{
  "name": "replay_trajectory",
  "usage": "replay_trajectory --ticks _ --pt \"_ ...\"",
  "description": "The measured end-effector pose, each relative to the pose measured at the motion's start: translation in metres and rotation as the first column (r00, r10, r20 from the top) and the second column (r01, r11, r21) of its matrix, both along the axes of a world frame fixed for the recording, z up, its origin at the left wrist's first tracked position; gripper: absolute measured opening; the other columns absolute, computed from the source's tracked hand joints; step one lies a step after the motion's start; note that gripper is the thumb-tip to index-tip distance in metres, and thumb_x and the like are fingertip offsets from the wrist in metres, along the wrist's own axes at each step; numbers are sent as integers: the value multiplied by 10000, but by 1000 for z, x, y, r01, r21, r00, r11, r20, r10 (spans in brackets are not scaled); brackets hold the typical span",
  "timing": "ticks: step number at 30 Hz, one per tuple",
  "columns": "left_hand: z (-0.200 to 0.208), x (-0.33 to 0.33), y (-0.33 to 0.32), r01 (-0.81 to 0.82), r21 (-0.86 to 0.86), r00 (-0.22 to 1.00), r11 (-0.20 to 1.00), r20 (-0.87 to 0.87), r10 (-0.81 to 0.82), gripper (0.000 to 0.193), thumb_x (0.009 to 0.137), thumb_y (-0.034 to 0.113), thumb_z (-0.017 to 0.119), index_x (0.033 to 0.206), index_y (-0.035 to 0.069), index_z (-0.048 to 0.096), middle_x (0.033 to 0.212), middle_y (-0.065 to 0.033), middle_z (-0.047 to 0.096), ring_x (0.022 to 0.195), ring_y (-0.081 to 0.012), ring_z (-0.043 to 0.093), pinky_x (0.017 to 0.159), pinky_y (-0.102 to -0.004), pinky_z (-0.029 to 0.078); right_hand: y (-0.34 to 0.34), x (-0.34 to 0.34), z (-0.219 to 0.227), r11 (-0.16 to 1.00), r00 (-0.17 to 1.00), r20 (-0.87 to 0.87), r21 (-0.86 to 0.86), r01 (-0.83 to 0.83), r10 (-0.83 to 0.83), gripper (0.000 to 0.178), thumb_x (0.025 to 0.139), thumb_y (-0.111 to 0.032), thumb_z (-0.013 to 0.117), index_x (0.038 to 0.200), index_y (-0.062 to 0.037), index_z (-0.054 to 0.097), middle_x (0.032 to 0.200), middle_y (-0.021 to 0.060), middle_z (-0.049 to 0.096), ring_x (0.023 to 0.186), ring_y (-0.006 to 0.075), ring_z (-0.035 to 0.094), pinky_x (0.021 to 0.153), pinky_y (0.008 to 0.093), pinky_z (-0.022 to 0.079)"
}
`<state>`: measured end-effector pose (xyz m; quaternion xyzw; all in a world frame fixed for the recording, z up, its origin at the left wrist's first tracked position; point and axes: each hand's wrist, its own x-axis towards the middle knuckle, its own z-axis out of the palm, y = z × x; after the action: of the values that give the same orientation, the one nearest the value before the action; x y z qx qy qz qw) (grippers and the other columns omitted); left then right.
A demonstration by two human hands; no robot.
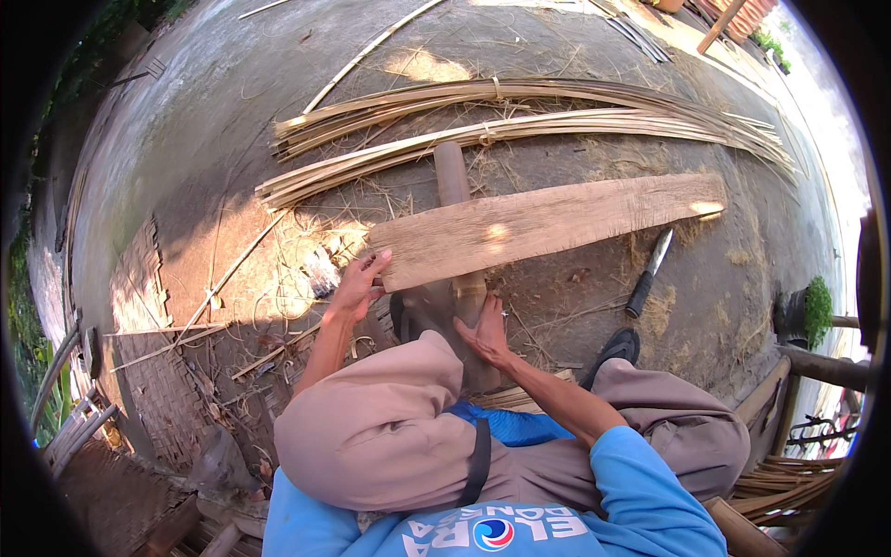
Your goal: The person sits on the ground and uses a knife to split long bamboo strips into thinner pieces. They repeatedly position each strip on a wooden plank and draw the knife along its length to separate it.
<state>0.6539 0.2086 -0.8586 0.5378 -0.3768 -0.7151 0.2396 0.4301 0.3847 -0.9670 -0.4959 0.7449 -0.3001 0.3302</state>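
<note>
A long wooden plank (548, 227) lies crosswise in front of me, its right end narrower. My left hand (357, 283) is closed on its left end, thumb on the upper face and fingers partly hidden below. Beneath the plank runs a thick round wooden pole (452, 176), pointing away from me; the plank hides its middle. My right hand (484, 332) grips the near part of this pole, just short of the plank's edge. A knife (651, 271) with a dark handle lies on the ground to the right, near the plank's right end.
Beyond the plank lie two tied bundles of split bamboo strips, a far bundle (557, 90) and a nearer bundle (594, 125). A woven mat (144, 278) and loose strips cover the ground at left. A potted plant (817, 314) stands at right. My sandal (620, 349) is near the knife.
</note>
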Motion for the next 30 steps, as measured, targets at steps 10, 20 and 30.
replay_trajectory --ticks 10,20,30 --pt "-37 2 6 -4 -16 999 1000 -32 3 622 972 456 702 1391 13 580 1210 -107 675 1054 -178 661 876 -369 559 -8 23 4 989 987 -73 44 -140 143 925 787 -334 819 1428 127 337 1315 378 426 1221 545 490 1024 566 458" --pt "-61 -5 10 -23 -68 998 997 -62 19 589 998 426 676 1326 -59 607 1115 -130 691 967 -151 656 774 -313 556 -5 28 -5 996 990 -109 31 -85 88 932 781 -355 825 1439 96 343 1329 341 438 1205 519 517 1004 547 472" --pt "-73 -27 17 113 -48 993 992 -9 -114 617 993 470 670 1376 -2 564 1202 -92 651 1058 -166 656 885 -364 577 -16 31 -7 999 992 -117 31 -34 38 936 771 -387 825 1436 83 365 1333 333 443 1201 514 533 1003 532 479"
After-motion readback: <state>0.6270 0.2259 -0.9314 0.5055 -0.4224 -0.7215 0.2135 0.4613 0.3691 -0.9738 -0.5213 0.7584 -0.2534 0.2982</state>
